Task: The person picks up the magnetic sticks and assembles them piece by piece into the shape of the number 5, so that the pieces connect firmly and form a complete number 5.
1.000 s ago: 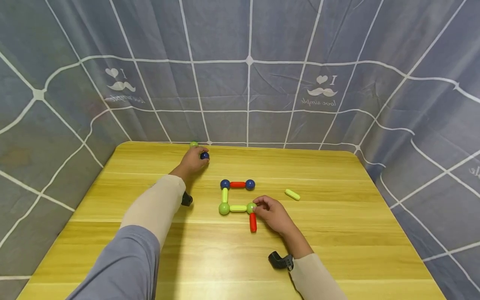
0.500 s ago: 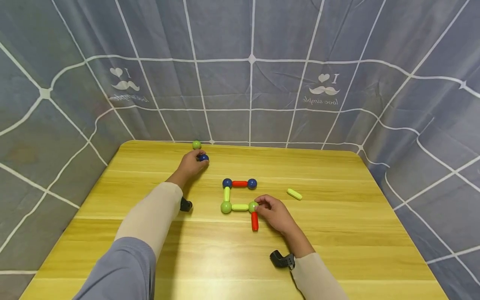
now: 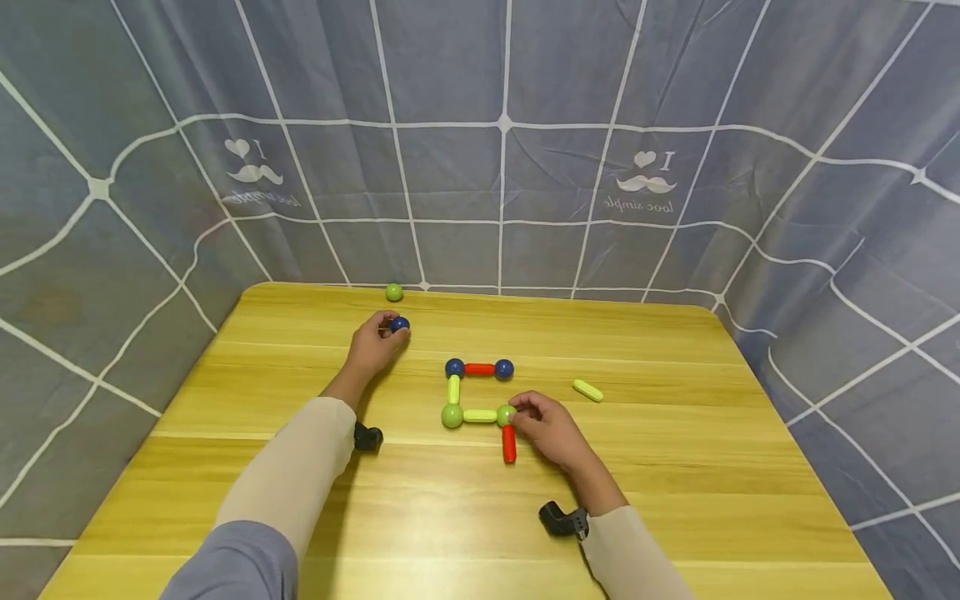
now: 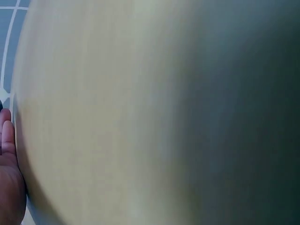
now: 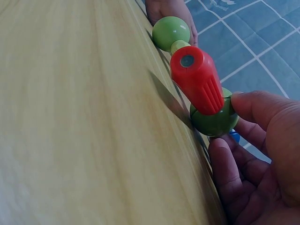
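Note:
My left hand (image 3: 372,343) pinches a loose blue ball (image 3: 400,324) at the back left of the table. In the left wrist view only the edge of that hand (image 4: 10,187) shows. At the middle, my right hand (image 3: 550,427) holds a green ball (image 5: 213,121) between thumb and fingers. A red rod (image 3: 509,444) sticks out from this ball toward me, its bare metal end facing the right wrist camera. One yellow-green rod (image 3: 480,416) links it to another green ball (image 3: 452,416). From there a second yellow-green rod (image 3: 453,389) runs back to a blue ball (image 3: 454,367).
A red rod (image 3: 479,369) joins that corner to a further blue ball (image 3: 504,369). Right of them lies a loose yellow-green rod (image 3: 588,390). One green ball (image 3: 393,292) sits by the back edge of the wooden table (image 3: 637,467), before a grey curtain (image 3: 450,175).
My left hand has drawn back toward me and slightly left with the blue ball, away from the loose green ball. My right hand stays on its green ball.

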### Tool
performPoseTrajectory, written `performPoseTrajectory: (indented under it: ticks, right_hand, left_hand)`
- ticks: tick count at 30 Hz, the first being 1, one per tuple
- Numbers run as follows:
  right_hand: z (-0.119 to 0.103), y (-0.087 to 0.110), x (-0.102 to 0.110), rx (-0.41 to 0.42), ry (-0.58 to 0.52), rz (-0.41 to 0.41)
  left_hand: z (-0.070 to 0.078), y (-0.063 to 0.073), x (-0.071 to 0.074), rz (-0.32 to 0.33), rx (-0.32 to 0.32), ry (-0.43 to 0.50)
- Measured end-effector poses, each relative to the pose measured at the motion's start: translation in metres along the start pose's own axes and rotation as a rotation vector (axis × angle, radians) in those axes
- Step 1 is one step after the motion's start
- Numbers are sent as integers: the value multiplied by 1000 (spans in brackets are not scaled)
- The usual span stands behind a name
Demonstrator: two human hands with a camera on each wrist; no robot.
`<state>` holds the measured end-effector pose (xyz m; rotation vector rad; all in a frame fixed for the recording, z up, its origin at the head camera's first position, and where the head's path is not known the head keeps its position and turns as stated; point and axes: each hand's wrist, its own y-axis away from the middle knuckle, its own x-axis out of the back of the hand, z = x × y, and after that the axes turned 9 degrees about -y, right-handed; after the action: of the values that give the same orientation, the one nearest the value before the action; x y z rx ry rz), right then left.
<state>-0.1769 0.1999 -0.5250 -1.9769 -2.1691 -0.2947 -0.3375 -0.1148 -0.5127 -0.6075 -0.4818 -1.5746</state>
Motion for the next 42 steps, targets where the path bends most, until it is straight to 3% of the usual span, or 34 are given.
performPoseTrajectory:
  ticks: [14,27,42]
  right_hand:
    - [0,0,4,-14,20,-8]
    - [-3,-2,5,-2,17,-25]
    - [-5,-2,7,-7,12,-23]
  left_hand:
    - [1,27,-5,30,14,107]
    - [6,89,-12,-9,11,329]
    - [26,136,-26,-62,10,288]
